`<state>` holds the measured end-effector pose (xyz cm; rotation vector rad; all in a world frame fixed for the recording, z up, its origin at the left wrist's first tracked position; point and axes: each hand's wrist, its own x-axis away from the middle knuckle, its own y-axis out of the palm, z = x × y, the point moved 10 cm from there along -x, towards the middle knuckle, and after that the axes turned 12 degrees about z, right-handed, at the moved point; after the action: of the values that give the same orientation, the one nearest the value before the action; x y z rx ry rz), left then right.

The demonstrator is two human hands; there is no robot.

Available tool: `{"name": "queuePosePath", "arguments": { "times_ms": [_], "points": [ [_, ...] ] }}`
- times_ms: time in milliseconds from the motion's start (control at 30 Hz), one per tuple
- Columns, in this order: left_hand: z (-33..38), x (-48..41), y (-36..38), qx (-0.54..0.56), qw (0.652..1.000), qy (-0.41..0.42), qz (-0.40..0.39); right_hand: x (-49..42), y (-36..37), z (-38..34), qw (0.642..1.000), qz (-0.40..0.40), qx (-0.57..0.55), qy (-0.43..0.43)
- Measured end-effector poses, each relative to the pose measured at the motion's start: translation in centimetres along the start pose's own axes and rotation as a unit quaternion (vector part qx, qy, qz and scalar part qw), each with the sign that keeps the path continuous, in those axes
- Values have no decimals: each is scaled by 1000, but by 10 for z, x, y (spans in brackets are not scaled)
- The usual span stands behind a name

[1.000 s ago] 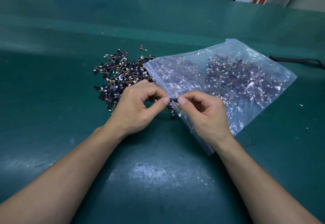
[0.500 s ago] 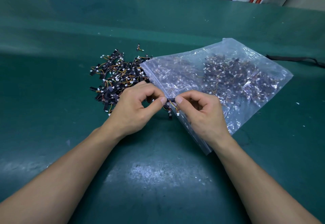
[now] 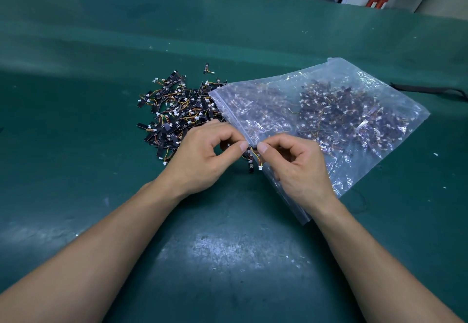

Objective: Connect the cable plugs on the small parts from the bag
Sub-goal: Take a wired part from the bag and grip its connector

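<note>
A small black part (image 3: pixel 252 145) with thin yellow and red wires and a white plug (image 3: pixel 260 168) hangs between my two hands. My left hand (image 3: pixel 202 158) pinches its left end between thumb and forefinger. My right hand (image 3: pixel 296 163) pinches its right end the same way, resting over the bag's edge. Behind my left hand lies a pile of the same black parts (image 3: pixel 174 112) on the green mat. The clear zip bag (image 3: pixel 324 117) to the right holds several more parts.
The green table mat (image 3: pixel 228 259) spreads wide in front and to the left. A single part (image 3: pixel 207 68) lies apart behind the pile. A black strap (image 3: pixel 428 91) lies at the right edge. Boxes and red extinguishers stand beyond the table.
Both hands hold the same pinch on the small part, with only a slight shift of the fingers. The view itself has moved a little.
</note>
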<state>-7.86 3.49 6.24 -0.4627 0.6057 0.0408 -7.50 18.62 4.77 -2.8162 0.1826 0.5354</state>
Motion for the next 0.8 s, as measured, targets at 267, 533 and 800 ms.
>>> {"name": "queuePosePath", "arguments": {
  "times_ms": [267, 533, 800],
  "points": [
    [0, 1, 0, 11, 1000, 0, -7, 0, 1, 0, 1000, 2, 3, -7],
    [4, 0, -4, 0, 1000, 25, 13, 1, -2, -2, 1000, 11, -4, 0],
    [6, 1, -3, -5, 999, 30, 14, -1, -4, -3, 1000, 16, 8, -3]
  ]
}}
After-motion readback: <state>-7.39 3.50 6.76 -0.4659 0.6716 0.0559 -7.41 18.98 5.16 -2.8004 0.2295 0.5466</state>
